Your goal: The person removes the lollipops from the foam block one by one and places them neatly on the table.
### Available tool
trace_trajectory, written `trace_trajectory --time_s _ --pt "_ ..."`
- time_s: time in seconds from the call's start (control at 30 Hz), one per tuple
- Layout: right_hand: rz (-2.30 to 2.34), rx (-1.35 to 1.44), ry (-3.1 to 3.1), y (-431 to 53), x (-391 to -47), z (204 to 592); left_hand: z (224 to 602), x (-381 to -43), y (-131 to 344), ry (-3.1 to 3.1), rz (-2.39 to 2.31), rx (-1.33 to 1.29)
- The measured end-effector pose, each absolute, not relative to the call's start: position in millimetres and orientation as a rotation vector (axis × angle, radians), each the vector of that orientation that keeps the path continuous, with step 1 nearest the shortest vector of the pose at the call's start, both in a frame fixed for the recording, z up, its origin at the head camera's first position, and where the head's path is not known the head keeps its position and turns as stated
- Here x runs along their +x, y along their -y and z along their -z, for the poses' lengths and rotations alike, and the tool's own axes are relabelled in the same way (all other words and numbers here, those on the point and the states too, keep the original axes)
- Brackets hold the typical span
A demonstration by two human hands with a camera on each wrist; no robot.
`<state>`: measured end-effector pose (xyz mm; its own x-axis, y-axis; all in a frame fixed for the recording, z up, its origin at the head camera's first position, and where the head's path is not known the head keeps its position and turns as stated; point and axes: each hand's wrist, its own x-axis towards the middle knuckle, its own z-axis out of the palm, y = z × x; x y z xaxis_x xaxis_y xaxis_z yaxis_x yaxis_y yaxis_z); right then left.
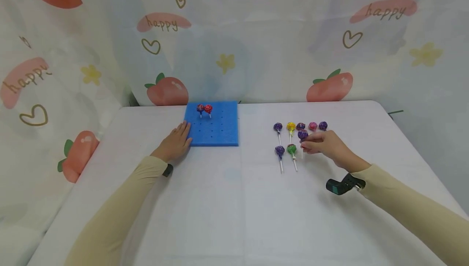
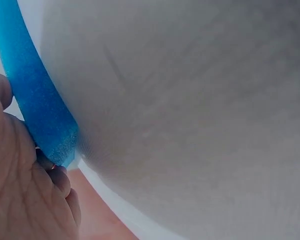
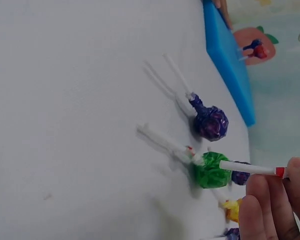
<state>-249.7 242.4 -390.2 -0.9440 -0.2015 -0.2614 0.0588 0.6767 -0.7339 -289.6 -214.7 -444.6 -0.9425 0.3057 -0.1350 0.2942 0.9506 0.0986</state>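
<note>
My left hand (image 1: 174, 141) rests on the left edge of a blue foam board (image 1: 229, 133) dotted with small holes, its fingers stretched out. Two lollipops stand upright in the board's far part, a dark red-and-blue one (image 1: 200, 108) and a red one (image 1: 208, 108). Off to the right, my right hand (image 1: 328, 146) pinches a purple lollipop (image 1: 302, 134) just above the table. Its white stick (image 3: 242, 167) points away from the fingertips in the right wrist view. Near that hand lie a green lollipop (image 1: 291, 149) and a purple one (image 1: 279, 150).
Behind the held lollipop lie several more: purple (image 1: 277, 127), yellow (image 1: 291, 126), pink (image 1: 312, 126) and dark purple (image 1: 323, 125). A white cloth (image 1: 212, 209) covers the table. A printed curtain (image 1: 256, 46) hangs along the back.
</note>
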Motion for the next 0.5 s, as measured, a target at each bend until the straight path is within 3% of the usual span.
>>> trace_trajectory --time_s 0.5 --pt "1.071 0.075 -2.537 -267.4 -249.6 414.1 443.8 -288.6 214.9 -2.950 -0.121 0.445"
